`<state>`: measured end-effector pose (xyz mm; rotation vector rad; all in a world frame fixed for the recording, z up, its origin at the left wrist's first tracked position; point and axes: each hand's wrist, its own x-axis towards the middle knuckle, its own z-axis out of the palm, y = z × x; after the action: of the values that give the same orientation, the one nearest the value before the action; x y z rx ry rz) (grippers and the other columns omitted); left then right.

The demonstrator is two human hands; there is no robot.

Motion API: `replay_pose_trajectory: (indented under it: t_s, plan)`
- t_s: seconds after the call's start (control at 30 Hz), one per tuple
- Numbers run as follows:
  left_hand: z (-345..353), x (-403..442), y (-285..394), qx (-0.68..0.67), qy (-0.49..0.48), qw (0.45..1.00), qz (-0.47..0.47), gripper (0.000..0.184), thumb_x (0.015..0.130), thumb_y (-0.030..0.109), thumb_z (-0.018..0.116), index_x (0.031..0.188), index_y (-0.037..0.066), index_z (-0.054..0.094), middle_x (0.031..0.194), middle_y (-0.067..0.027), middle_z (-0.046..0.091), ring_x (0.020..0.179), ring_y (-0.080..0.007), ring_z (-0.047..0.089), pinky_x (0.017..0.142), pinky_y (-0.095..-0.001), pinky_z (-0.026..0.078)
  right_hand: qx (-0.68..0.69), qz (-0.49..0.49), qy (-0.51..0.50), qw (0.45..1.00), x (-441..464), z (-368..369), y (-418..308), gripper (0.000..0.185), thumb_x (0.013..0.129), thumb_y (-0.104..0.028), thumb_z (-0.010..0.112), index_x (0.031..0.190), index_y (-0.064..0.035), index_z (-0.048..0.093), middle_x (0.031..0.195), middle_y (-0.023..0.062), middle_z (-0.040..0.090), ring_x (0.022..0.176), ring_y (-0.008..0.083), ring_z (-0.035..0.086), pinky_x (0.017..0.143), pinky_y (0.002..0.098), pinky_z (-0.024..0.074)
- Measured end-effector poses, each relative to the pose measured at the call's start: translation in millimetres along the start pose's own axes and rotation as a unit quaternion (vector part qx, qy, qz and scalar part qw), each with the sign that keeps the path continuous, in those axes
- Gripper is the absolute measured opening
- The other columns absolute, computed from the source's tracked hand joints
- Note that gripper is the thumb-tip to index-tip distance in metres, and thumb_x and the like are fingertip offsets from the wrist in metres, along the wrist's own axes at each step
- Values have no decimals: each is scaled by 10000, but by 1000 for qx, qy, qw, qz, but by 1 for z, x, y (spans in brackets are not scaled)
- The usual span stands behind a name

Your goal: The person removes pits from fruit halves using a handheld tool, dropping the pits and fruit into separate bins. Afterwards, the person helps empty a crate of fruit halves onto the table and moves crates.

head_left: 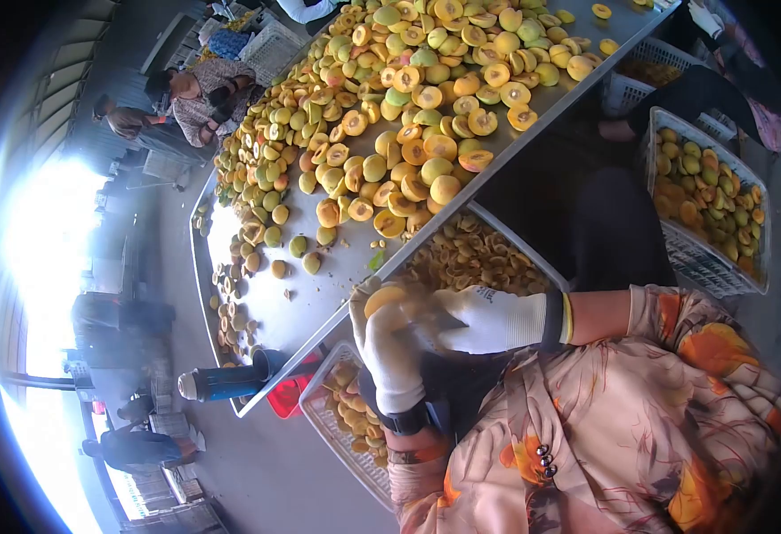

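Both of my hands wear white gloves and meet just in front of the table edge. My left hand (388,351), with a dark watch at the wrist, is closed around a yellow peach half (383,300). Close against it, my right hand (488,319) has its fingers curled. Blur and the glove hide what those fingers hold, if anything. Many cut peach halves (439,147), some with the stone showing, lie heaped on the metal table (306,298) beyond my hands. Behind my right hand is a crate of brownish-yellow fruit pieces (470,254).
A white crate of peach halves (348,405) stands at lower left, beside a red container (290,398). A blue flask (221,384) juts from the table corner. At right is another full crate (706,200). Co-workers (208,98) stand or sit around the table.
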<state>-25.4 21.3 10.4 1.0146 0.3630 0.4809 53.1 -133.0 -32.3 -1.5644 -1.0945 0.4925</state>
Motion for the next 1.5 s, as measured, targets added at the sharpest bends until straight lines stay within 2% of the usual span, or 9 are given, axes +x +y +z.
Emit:
replay_pose_trajectory:
  t_s: [0.1, 0.23, 0.3, 0.37, 0.57, 0.73, 0.9, 1.4, 1.5]
  plan:
    - [4, -14, 3, -16, -20, 1000, -4, 312, 917, 112, 611, 1182, -48, 576, 1058, -152, 625, 814, -214, 622, 768, -351, 562, -33, -42, 4, 999, -9, -2, -14, 206, 916, -174, 676, 1043, -35, 594, 871, 166, 692, 786, 365, 696, 693, 428, 533]
    - [-16, -22, -6, 434, -59, 851, 289, 322, 991, 217, 602, 1151, -60, 640, 1044, -107, 655, 838, -151, 618, 740, -280, 515, 16, -55, 69, 996, -14, -7, -29, 200, 944, -197, 660, 1018, -21, 600, 822, 169, 680, 747, 345, 694, 678, 399, 531]
    - [5, -38, 8, 235, -39, 962, 134, 289, 984, 172, 617, 1166, -51, 642, 1019, -86, 661, 834, -133, 609, 749, -254, 497, 24, -45, 114, 992, -13, -5, -35, 246, 934, -218, 690, 1040, -9, 616, 848, 187, 700, 771, 350, 706, 691, 393, 544]
    - [17, -50, 8, 123, -7, 992, 38, 277, 990, 141, 607, 1196, -41, 638, 979, -48, 659, 834, -95, 585, 764, -226, 467, 10, -75, 154, 985, -11, -1, -40, 290, 922, -236, 720, 1062, 2, 630, 878, 205, 716, 792, 358, 715, 693, 392, 555]
    - [12, -52, -11, 350, -41, 916, 189, 427, 988, 285, 630, 1259, -44, 608, 1011, -47, 660, 900, -121, 606, 834, -238, 474, -98, -164, 161, 968, -16, 5, -42, 218, 896, -160, 716, 922, -80, 515, 743, 140, 661, 678, 376, 678, 605, 444, 528]
    - [11, -47, -8, 179, -14, 978, 111, 429, 1022, 299, 563, 1254, -59, 606, 987, -99, 687, 819, -157, 629, 785, -262, 517, -65, -171, 45, 982, -25, 3, -50, 164, 889, -125, 704, 942, -68, 560, 763, 135, 676, 703, 370, 684, 618, 436, 537]
    - [21, -46, -3, 76, 54, 992, 86, 517, 1064, 419, 485, 1212, -55, 628, 979, -141, 704, 810, -164, 626, 724, -297, 540, -2, -46, 68, 997, -26, 11, -40, 241, 901, -132, 676, 1110, -32, 607, 845, 202, 699, 760, 381, 703, 667, 440, 549]
    - [29, -42, -6, 202, 77, 948, 234, 437, 1083, 352, 475, 1111, -46, 654, 851, -131, 703, 685, -143, 601, 639, -261, 490, 60, -108, 2, 992, -12, 26, -30, 165, 918, -120, 612, 1016, 7, 575, 975, 169, 674, 828, 344, 688, 764, 433, 544]
    - [24, -37, -2, 202, 21, 960, 192, 447, 1081, 362, 469, 1088, -43, 659, 824, -118, 693, 679, -141, 592, 634, -267, 482, 155, -126, -60, 978, 1, 14, -31, 136, 903, -113, 600, 955, 7, 563, 805, 91, 622, 636, 251, 624, 600, 381, 509]
